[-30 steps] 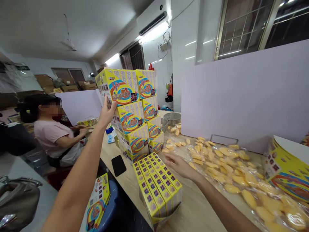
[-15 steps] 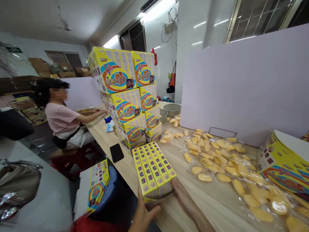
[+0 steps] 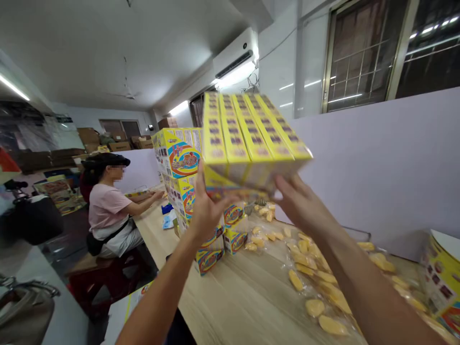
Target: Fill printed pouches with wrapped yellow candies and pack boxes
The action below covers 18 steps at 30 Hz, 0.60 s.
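A yellow display box [image 3: 247,129] filled with rows of small printed boxes is held up in the air, tilted, between both hands. My left hand [image 3: 208,208] grips its near left corner, the thumb along the front and fingers partly hidden beneath. At the near right corner my right hand [image 3: 296,194] is closed on the same box. Behind it and to the left rises a stack of similar yellow cartons [image 3: 179,165], partly covered by the held box. Below my right forearm, yellow oval pieces in clear wrappers [image 3: 318,280] lie spread over the table.
The wooden table [image 3: 230,297] runs away to the far left, where a co-worker [image 3: 111,206] sits on a stool. An open yellow carton [image 3: 443,273] stands at the right edge. A pale partition [image 3: 377,167] borders the table's back.
Both hands have raised the display box from the table to the level of the stack's top. The view has tipped upward, showing more ceiling and the air conditioner.
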### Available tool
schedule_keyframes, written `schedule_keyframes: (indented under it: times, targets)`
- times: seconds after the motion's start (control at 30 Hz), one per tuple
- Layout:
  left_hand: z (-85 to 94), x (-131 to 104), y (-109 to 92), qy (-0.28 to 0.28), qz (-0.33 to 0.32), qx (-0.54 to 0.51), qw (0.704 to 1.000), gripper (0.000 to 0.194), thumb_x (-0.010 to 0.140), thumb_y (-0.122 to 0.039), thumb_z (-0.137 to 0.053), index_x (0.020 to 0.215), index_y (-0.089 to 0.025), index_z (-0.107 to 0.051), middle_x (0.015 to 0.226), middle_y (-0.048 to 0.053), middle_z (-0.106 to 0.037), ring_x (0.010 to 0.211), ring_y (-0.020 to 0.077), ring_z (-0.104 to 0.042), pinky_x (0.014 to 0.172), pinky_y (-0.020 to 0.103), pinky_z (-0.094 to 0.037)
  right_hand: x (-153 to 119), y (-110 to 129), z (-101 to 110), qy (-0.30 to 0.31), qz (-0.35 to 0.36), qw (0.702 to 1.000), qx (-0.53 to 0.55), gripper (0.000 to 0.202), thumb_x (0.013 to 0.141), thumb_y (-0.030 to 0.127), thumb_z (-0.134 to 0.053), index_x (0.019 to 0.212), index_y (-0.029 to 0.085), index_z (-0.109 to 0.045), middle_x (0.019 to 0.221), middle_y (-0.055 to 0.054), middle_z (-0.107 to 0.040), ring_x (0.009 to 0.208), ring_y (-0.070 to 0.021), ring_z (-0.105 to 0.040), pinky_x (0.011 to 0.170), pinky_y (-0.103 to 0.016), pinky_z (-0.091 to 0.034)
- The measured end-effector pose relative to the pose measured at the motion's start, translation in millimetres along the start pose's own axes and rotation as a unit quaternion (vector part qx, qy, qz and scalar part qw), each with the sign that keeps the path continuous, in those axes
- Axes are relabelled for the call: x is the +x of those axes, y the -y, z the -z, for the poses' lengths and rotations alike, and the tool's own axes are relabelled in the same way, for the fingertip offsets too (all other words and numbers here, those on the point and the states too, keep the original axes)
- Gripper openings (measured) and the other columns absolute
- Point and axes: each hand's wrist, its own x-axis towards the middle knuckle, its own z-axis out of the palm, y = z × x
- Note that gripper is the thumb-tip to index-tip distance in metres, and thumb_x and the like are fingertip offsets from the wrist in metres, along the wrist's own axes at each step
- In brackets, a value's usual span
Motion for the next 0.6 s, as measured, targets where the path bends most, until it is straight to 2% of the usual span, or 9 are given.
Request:
schedule_keyframes:
  times: [0.1,0.17,0.23,0.3,0.37,0.47,0.53,0.6]
  targets:
    - [22.0,94.4,-12.2,-0.089,-0.082,0.020,0.992,0.093,0.070,-0.048,-0.068,0.141,-0.023,-0.014,0.137,0.010,-0.042,0.128,0.0274,-0.039,0.108,0.040,-0.031,91.3,43.8,-38.0,0.108,0.058,0.992,0.027,0.050,0.085,0.035,-0.054,0.131,0.024,-0.038,0.135,-0.002,-0.048,0.122,-0.0198,-0.045,0.101,-0.049,-0.033]
    - [38.0,146.0,-15.5,-0.121,-0.121,0.042,0.984,0.090,0.072,-0.045,-0.068,0.140,-0.024,-0.015,0.136,0.008,-0.044,0.126,0.0237,-0.042,0.107,0.037,-0.032,134.8,62.3,-61.8,0.145,0.064,0.987,0.014,0.049,0.088,0.028,-0.049,0.133,0.019,-0.034,0.137,-0.004,-0.046,0.122,-0.0178,-0.044,0.103,-0.047,-0.031]
    - [50.2,186.1,-12.1,-0.125,-0.139,0.042,0.981,0.086,0.075,-0.044,-0.065,0.139,-0.022,-0.013,0.134,0.006,-0.046,0.122,0.0194,-0.047,0.106,0.033,-0.034,162.7,70.8,-77.3,0.148,0.054,0.988,-0.008,0.050,0.089,0.026,-0.048,0.134,0.014,-0.030,0.139,-0.007,-0.044,0.124,-0.0175,-0.042,0.104,-0.046,-0.027]
    - [56.2,213.8,-2.1,-0.119,-0.107,0.043,0.986,0.080,0.079,-0.041,-0.062,0.138,-0.017,-0.014,0.130,0.007,-0.050,0.118,0.0178,-0.050,0.104,0.033,-0.035,174.5,69.5,-79.4,0.127,0.029,0.991,-0.037,0.059,0.089,0.027,-0.050,0.137,0.009,-0.023,0.142,-0.010,-0.038,0.128,-0.0195,-0.037,0.103,-0.046,-0.026]
    - [56.7,229.7,12.8,-0.119,-0.029,0.071,0.990,0.074,0.078,-0.035,-0.065,0.134,-0.012,-0.023,0.126,0.011,-0.053,0.118,0.0222,-0.050,0.105,0.040,-0.033,169.8,59.9,-66.6,0.100,0.010,0.992,-0.076,0.066,0.086,0.032,-0.054,0.139,0.008,-0.020,0.142,-0.012,-0.036,0.128,-0.0227,-0.036,0.102,-0.046,-0.029]
    - [53.2,238.4,37.4,-0.116,0.072,0.108,0.985,0.069,0.070,-0.024,-0.073,0.126,-0.012,-0.035,0.124,0.014,-0.053,0.123,0.0339,-0.043,0.106,0.057,-0.022,131.2,35.2,-27.9,0.077,0.001,0.989,-0.128,0.062,0.081,0.039,-0.059,0.133,0.012,-0.038,0.131,-0.014,-0.051,0.115,-0.0249,-0.051,0.099,-0.046,-0.036]
    - [51.9,238.9,50.6,-0.101,0.083,0.108,0.985,0.068,0.069,-0.023,-0.074,0.124,-0.013,-0.036,0.125,0.015,-0.052,0.127,0.0389,-0.036,0.104,0.065,-0.015,87.3,13.5,1.2,0.068,-0.010,0.986,-0.153,0.057,0.078,0.042,-0.061,0.127,0.017,-0.047,0.120,-0.010,-0.059,0.105,-0.0245,-0.058,0.096,-0.047,-0.040]
    - [52.7,238.1,58.0,-0.093,0.037,0.110,0.989,0.069,0.068,-0.023,-0.075,0.125,-0.012,-0.036,0.126,0.017,-0.049,0.129,0.0417,-0.031,0.103,0.068,-0.011,36.0,-12.0,26.2,0.071,-0.062,0.978,-0.184,0.049,0.077,0.045,-0.060,0.121,0.023,-0.053,0.112,-0.006,-0.063,0.100,-0.0241,-0.061,0.096,-0.048,-0.041]
